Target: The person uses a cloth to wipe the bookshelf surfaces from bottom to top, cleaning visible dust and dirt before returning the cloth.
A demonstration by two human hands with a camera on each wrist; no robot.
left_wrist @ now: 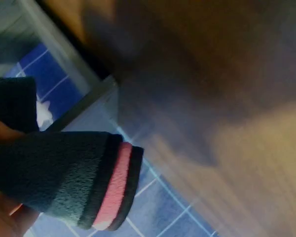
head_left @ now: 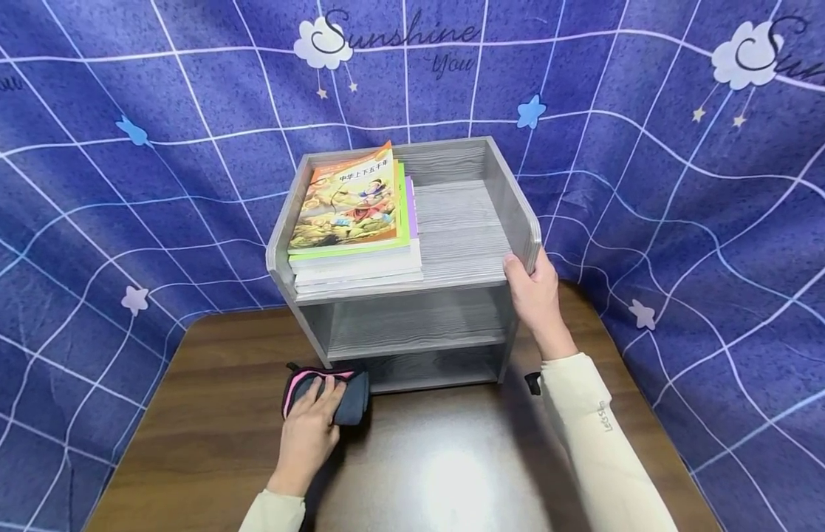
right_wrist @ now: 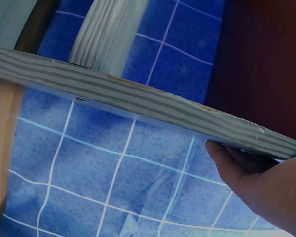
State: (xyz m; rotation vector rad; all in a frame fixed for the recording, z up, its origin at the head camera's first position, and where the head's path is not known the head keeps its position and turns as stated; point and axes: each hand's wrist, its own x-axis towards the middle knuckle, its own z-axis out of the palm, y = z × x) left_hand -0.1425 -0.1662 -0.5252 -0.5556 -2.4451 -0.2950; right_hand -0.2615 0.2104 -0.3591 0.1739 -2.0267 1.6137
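Note:
A grey wood-grain desk shelf (head_left: 459,214) stands on the brown table. At its front left corner my left hand (head_left: 311,428) holds a folded dark grey cloth (head_left: 352,403) with pink and black edging. The left wrist view shows the cloth (left_wrist: 54,173) bunched, with fingers on both sides of it. My right hand (head_left: 535,295) grips the front edge of the shelf's right side panel, thumb on the inner side. In the right wrist view, part of the right hand (right_wrist: 271,182) is against the panel edge (right_wrist: 153,108).
A stack of books (head_left: 352,207), an orange illustrated cover uppermost, lies at the left of the top shelf. A small black object (head_left: 533,383) sits by my right sleeve. Blue grid-patterned fabric (head_left: 186,148) hangs behind and beside the table (head_left: 206,399).

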